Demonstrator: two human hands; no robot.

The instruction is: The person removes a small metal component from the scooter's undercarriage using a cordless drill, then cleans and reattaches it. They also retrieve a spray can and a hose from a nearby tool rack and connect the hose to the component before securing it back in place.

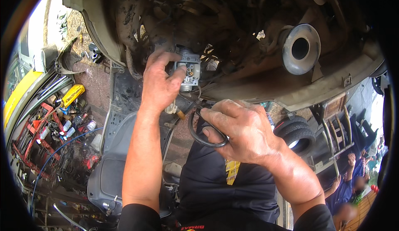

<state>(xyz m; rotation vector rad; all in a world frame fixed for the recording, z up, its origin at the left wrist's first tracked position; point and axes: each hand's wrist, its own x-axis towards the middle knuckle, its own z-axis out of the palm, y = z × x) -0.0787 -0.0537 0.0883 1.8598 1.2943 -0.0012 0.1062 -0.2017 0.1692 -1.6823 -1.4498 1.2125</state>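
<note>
A light-grey metal carburetor [192, 68], its open face showing small brass parts, sits under the dark body of the vehicle. My left hand [161, 79] is closed round its left side, the thumb on the near face. Lower right, my right hand [245, 127] is closed on a curved black hose-like piece [208, 143] that loops below the fingers. Thin dark parts run from near these fingers toward the carburetor's lower edge; whether they join the loop I cannot tell. A pale fitting with a brass-coloured end [180, 114] hangs below the carburetor.
The scooter's grey seat [112, 175] lies at the left, beyond my left forearm. Farther left are a red rack [31, 135], many tools and a blue cable [45, 164]. A round exhaust end [301, 49] juts out upper right. Tyres [297, 133] and people [349, 189] are at the right.
</note>
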